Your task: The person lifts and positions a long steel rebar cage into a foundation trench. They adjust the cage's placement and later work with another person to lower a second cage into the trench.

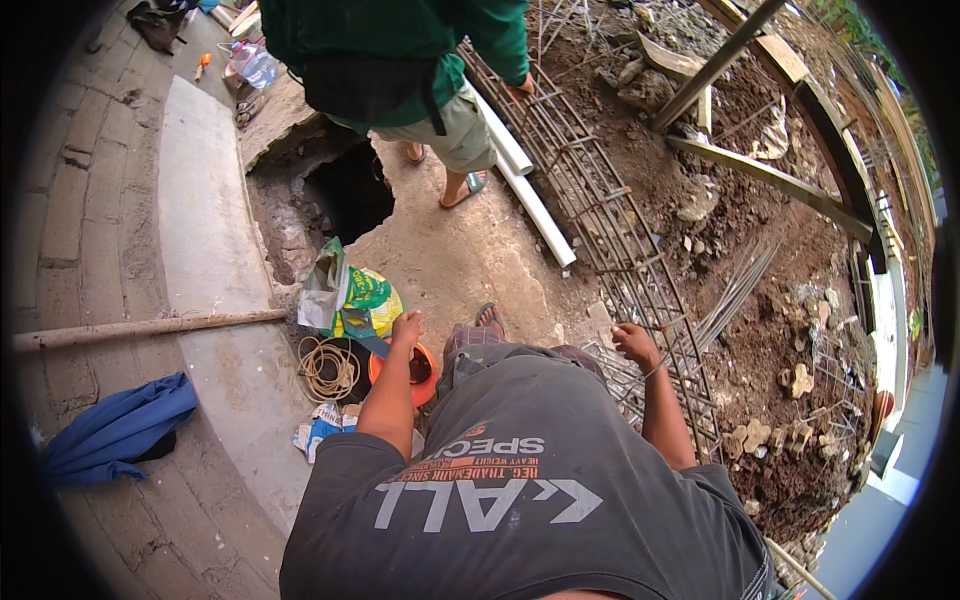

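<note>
My left hand (406,327) is closed beside a green, yellow and white plastic sack (366,300); what its fingers hold, if anything, cannot be made out. A grey-blue flat strip (374,346) shows just below it, over an orange bucket (424,375). To the right, my right hand (634,343) has curled fingers at the near left side of a long rebar cage (612,215). Whether it touches the bars is unclear, and the inside of the grip is hidden. Farther up, another person in green (385,60) has a hand (522,86) at the same cage.
A deep hole (350,190) opens in the concrete ahead on the left. White pipes (538,215) lie along the cage. Nearby are a coil of cord (328,370), a wooden pole (150,331) and a blue cloth (120,430). Rubble and a timber brace (770,185) occupy the right.
</note>
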Demonstrator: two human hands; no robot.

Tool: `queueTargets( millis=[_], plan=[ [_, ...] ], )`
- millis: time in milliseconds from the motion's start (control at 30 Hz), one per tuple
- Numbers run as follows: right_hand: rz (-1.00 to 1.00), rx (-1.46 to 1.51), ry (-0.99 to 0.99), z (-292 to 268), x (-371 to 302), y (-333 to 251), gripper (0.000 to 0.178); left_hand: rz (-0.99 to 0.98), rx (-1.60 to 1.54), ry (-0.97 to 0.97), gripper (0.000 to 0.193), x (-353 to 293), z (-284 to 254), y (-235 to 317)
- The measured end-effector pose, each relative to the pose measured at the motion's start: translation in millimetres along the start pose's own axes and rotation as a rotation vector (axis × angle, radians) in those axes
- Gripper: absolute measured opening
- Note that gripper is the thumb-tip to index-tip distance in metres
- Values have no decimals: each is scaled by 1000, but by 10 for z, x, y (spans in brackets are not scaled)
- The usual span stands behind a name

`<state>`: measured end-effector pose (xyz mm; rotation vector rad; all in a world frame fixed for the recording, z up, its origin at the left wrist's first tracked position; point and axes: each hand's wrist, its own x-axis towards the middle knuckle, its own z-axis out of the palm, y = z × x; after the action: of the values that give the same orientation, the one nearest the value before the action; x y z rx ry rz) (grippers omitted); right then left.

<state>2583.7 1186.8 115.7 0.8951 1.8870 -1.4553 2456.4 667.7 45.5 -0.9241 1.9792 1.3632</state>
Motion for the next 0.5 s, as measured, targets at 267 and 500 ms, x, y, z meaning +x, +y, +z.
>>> queueTargets(
  millis=[267,500],
  plan=[
    [-306,-345,-35,352,734,-1797,41,19,-197,152,34,397,-833,365],
    [-330,-358,-154,482,1356,-2777,40,-435,-178,-6,24,239,-653,-73]
  ],
)
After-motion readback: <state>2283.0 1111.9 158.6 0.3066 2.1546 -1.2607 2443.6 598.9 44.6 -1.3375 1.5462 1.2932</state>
